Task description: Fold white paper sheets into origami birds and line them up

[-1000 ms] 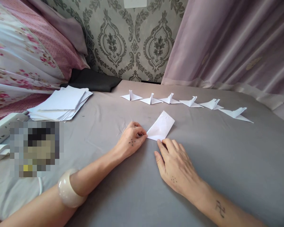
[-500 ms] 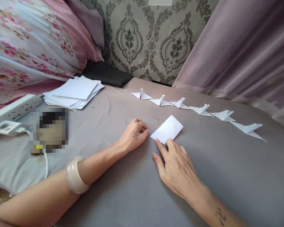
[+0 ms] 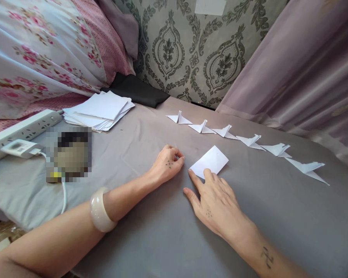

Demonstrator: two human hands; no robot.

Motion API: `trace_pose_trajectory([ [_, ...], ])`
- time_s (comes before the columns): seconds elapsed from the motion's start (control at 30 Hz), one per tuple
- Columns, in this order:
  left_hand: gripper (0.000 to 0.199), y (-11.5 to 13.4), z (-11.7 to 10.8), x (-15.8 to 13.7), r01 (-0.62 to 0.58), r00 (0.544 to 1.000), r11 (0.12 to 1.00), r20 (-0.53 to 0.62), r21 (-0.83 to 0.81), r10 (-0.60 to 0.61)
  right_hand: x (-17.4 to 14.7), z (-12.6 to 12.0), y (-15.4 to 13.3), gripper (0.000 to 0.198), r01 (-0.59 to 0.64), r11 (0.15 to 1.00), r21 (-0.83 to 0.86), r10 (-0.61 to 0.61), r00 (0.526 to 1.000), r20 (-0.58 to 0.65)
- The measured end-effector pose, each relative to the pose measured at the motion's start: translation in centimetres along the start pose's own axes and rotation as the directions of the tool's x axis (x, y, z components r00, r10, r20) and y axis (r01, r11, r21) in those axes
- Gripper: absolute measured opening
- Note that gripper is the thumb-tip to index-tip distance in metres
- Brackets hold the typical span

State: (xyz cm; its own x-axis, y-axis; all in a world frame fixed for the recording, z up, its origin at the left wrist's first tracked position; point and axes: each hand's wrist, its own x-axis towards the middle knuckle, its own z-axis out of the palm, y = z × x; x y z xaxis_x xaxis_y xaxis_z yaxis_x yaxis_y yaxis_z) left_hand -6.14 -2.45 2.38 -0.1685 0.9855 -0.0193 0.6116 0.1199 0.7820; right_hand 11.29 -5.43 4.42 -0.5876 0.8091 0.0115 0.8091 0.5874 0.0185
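Observation:
A small folded sheet of white paper (image 3: 213, 159) lies flat on the grey cloth in front of me. My right hand (image 3: 216, 200) rests over its near edge, index fingertip pressed on the left corner. The thumb is spread away from the other fingers, and this hand grips nothing. Just left of the paper, apart from it, my left hand (image 3: 168, 164) rests on the cloth with fingers curled in and thumb against them. Nothing shows between those fingers. Beyond the paper stands a slanting row of several folded white paper figures (image 3: 224, 131) with pointed wings.
A stack of white paper sheets (image 3: 104, 108) lies at the back left, near a black cloth (image 3: 140, 90). Left of it are a white power strip (image 3: 26, 131), a plugged-in charger (image 3: 21, 148) with a cable, and a blurred-out object (image 3: 71, 154). A curtain (image 3: 266, 77) hangs at right.
My right index fingertip has slid along the paper's near edge to its left corner. My left hand stays curled beside the paper. The whole view has shifted slightly.

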Motion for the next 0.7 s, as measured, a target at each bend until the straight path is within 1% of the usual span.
trace_pose_trajectory([
  [0.07, 0.017, -0.1, 0.0, 0.0, -0.011, 1.000, 1.000, -0.006, 0.005, 0.011, 0.2, -0.1, -0.2, 0.053, -0.009, 1.000, -0.009, 0.009, 1.000, 0.028],
  [0.1, 0.017, -0.2, 0.0, -0.1, -0.035, 0.999, 0.999, -0.004, 0.008, 0.035, 0.2, -0.1, -0.3, 0.053, -0.017, 1.000, -0.010, 0.017, 0.999, 0.041],
  [0.17, 0.016, -0.3, 0.2, -0.2, -0.139, 0.990, 0.990, 0.033, 0.017, 0.138, 0.2, -0.2, -0.2, 0.053, -0.027, 1.000, 0.002, 0.027, 0.998, 0.053],
  [0.2, 0.016, -0.4, 0.4, -0.3, -0.216, 0.975, 0.976, 0.065, 0.025, 0.214, 0.1, -0.2, 0.0, 0.053, -0.027, 1.000, 0.016, 0.026, 0.998, 0.054],
  [0.27, 0.017, -0.6, 0.7, -0.4, -0.368, 0.925, 0.928, 0.124, 0.055, 0.360, -0.3, -0.2, 0.6, 0.052, -0.020, 0.998, 0.059, 0.017, 0.998, 0.053],
  [0.3, 0.017, -0.7, 0.9, -0.4, -0.422, 0.901, 0.904, 0.147, 0.070, 0.409, -0.6, -0.3, 1.0, 0.051, -0.017, 0.996, 0.087, 0.013, 0.999, 0.052],
  [0.33, 0.018, -0.8, 1.0, -0.4, -0.451, 0.887, 0.889, 0.156, 0.084, 0.435, -0.9, -0.3, 1.4, 0.051, -0.016, 0.993, 0.119, 0.010, 0.999, 0.053],
  [0.37, 0.019, -0.9, 1.0, -0.3, -0.454, 0.886, 0.886, 0.155, 0.094, 0.437, -1.2, -0.3, 1.7, 0.051, -0.018, 0.988, 0.153, 0.009, 0.998, 0.057],
  [0.47, 0.022, -1.1, 1.0, 0.0, -0.407, 0.910, 0.909, 0.135, 0.094, 0.393, -2.1, -0.4, 2.7, 0.048, -0.027, 0.970, 0.242, 0.012, 0.998, 0.063],
  [0.5, 0.022, -1.2, 0.9, 0.1, -0.405, 0.911, 0.910, 0.128, 0.092, 0.393, -2.5, -0.4, 2.9, 0.046, -0.031, 0.964, 0.265, 0.015, 0.998, 0.062],
  [0.57, 0.023, -1.2, 0.9, 0.2, -0.442, 0.894, 0.893, 0.128, 0.090, 0.430, -3.0, -0.3, 3.3, 0.043, -0.040, 0.953, 0.300, 0.027, 0.998, 0.048],
  [0.7, 0.026, -1.5, 1.3, 0.3, -0.532, 0.843, 0.841, 0.159, 0.103, 0.514, -4.0, 0.1, 3.7, 0.035, -0.047, 0.932, 0.358, 0.051, 0.999, -0.002],
])
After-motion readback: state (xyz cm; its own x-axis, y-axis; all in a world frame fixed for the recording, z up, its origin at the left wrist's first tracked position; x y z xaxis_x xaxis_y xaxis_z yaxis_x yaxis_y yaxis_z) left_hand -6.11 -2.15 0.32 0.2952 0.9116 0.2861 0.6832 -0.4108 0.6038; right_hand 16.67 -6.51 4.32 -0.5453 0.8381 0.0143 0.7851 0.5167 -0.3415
